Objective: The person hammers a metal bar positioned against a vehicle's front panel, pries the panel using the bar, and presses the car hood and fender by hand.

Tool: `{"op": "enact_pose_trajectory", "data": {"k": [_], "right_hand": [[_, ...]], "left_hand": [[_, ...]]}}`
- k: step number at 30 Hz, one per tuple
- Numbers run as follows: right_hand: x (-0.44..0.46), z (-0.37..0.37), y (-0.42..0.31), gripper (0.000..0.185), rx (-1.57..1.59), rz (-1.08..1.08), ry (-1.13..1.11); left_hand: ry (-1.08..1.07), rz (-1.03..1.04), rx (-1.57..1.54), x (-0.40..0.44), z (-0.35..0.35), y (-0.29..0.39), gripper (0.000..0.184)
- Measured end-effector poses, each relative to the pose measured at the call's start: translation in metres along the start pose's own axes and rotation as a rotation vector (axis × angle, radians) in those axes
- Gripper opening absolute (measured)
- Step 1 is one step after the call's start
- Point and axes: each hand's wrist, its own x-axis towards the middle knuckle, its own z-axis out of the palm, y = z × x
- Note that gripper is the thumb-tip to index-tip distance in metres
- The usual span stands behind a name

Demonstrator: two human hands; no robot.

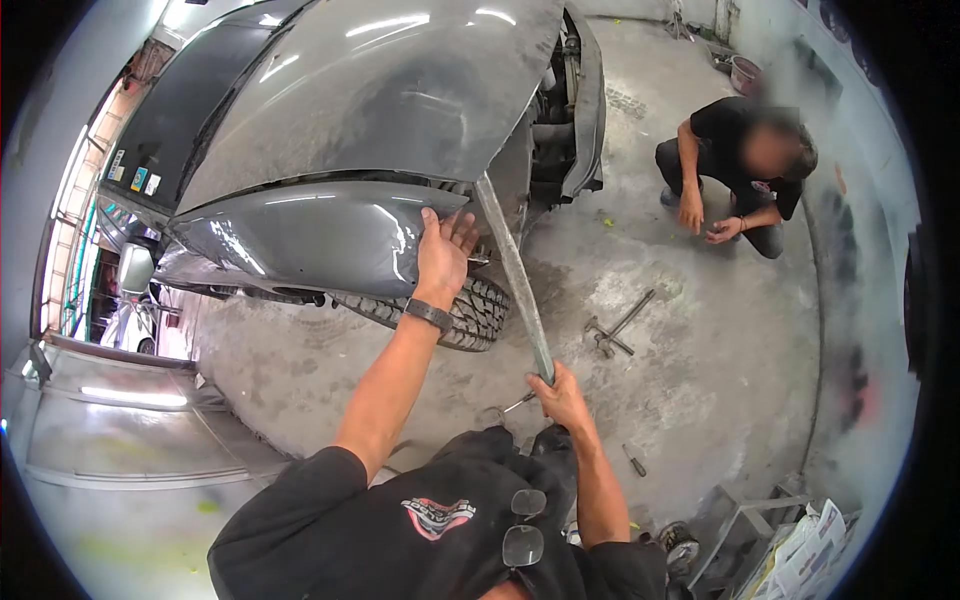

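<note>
My left hand [443,255], with a dark watch on its wrist, rests against the front edge of the grey car fender [310,235], fingers stretched out and thumb up. My right hand [562,395] is wrapped round the lower end of a long flat metal bar [518,280]. The bar slants up and away from me, and its far tip is by the front corner of the hood [390,110]. Whether the tip touches the car I cannot tell. Below the fender shows a knobbly tire [478,315].
Another person [745,170] in dark clothes squats at the right. On the concrete floor [690,370] lie a cross-shaped metal tool [618,325] and a screwdriver [634,461]. A metal stand [745,525] with newspaper [815,550] is at lower right. The car's front end [565,130] is exposed.
</note>
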Motion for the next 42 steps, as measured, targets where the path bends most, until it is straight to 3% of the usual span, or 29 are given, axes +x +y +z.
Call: {"op": "enact_pose_trajectory", "data": {"k": [4,9,20,23,26,27,29,31,33,36,42], "right_hand": [[-0.002,-0.004,-0.022,0.032,-0.119,-0.040,0.126],[0.005,-0.013,-0.050,0.034,-0.054,0.001,0.124],[0.014,-0.004,-0.007,0.034,-0.077,0.015,0.112],[0.025,-0.011,-0.003,0.035,-0.161,-0.029,0.191],[0.030,-0.008,0.000,0.038,-0.298,-0.094,0.315],[0.030,-0.004,0.000,0.039,-0.317,-0.094,0.354],[0.030,0.001,-0.001,0.037,-0.330,-0.035,0.362],[0.036,-0.001,-0.008,0.034,-0.310,0.072,0.309],[0.043,-0.002,-0.004,0.033,-0.289,0.066,0.310],[0.057,0.003,0.014,0.030,-0.249,-0.001,0.318],[0.082,0.011,0.041,0.024,-0.221,-0.111,0.338]], "left_hand": [[0.008,0.001,0.034,-0.004,0.006,0.000,0.055],[-0.016,-0.005,0.017,0.005,0.003,-0.002,0.056],[-0.018,-0.009,0.030,-0.003,0.004,0.002,0.057],[-0.151,-0.217,0.169,-0.026,0.006,0.018,0.053],[-0.229,0.072,0.736,-0.051,0.013,0.042,0.043],[-0.317,0.458,1.016,-0.041,0.016,0.055,0.035],[-0.308,0.854,1.350,-0.019,0.036,0.092,0.035],[-0.366,1.284,1.684,0.024,0.054,0.121,0.049],[-0.312,1.169,1.966,0.063,0.059,0.131,0.076],[-0.278,1.057,2.288,0.082,0.068,0.129,0.093],[-0.379,1.061,2.368,0.091,0.075,0.121,0.100]]}}
